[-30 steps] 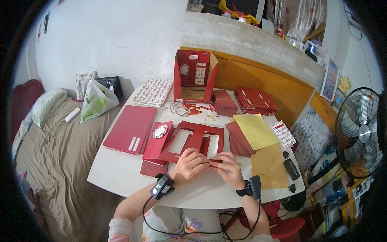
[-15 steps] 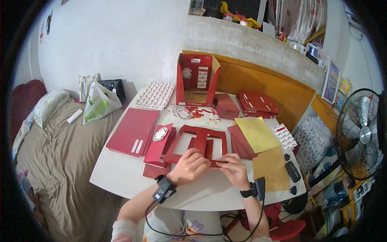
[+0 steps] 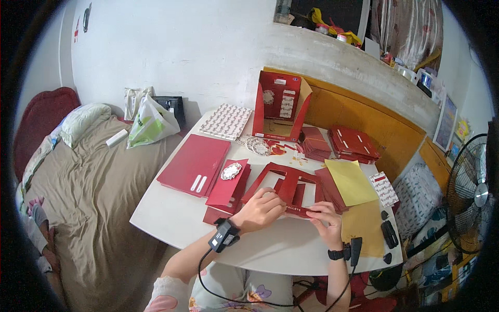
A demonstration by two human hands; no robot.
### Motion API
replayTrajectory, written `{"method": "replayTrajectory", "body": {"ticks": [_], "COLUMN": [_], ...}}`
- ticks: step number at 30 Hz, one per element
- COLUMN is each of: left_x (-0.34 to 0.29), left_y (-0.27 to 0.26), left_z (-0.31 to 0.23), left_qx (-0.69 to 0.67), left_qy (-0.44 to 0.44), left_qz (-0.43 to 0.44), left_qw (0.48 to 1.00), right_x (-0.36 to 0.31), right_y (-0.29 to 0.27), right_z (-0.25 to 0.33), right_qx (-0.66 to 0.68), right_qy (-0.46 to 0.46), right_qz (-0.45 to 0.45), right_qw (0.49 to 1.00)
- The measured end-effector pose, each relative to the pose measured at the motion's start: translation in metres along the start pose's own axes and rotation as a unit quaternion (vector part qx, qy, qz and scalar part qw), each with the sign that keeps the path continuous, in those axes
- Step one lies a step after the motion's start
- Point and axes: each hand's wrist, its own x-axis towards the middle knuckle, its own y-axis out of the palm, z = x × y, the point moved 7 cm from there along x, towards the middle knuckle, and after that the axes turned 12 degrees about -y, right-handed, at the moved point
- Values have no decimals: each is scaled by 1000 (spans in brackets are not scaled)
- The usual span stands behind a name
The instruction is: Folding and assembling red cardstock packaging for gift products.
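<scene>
A red cardboard box [image 3: 288,187] with cut-out windows lies in front of me on the white table [image 3: 171,221]. My left hand [image 3: 260,210] has its fingers curled over the box's near left edge. At the near right corner, my right hand [image 3: 326,219] pinches the front strip between thumb and fingers. Left of the box lie folded red card pieces [image 3: 227,187], the top one bearing a white ornate label [image 3: 231,171]. Dark red sheets [image 3: 332,191] and a yellow sheet [image 3: 351,182] lie close to its right side.
Large red folders [image 3: 195,161] are stacked at the left. An upright red display box [image 3: 280,104] stands at the back, beside red stacks [image 3: 353,143]. White labels [image 3: 257,146] and scraps lie before it. Black objects [image 3: 389,234] sit at the right edge, near a fan [image 3: 470,195].
The whole view has swung left, so things sit further right. My right hand has slid rightward along the box's front edge, baring its printed strip. The left hand keeps its grip.
</scene>
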Motion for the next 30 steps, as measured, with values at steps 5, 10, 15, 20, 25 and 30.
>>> {"method": "replayTrajectory", "body": {"ticks": [5,10,15,20,25,30], "left_x": [-3,2,-4,0,-2,-3], "left_y": [4,-8,-10,-12,-10,-8], "left_z": [1,7,23,16,12,12], "left_qx": [3,-43,-12,-25,-23,-12], "left_qy": [8,0,-36,-38,-8,-16], "left_qz": [24,-5,-2,-18,-12,-22], "left_qw": [1000,999,999,999,1000,1000], "right_x": [2,-2,-5,-7,-4,-4], "right_y": [2,-8,-12,-13,-9,-10], "right_z": [2,-5,-11,-12,-9,-9], "right_qx": [4,12,28,44,50,42], "right_qy": [-6,8,17,24,19,13], "right_qz": [19,-9,-29,-36,-28,-21], "right_qw": [1000,1000,999,998,998,999]}}
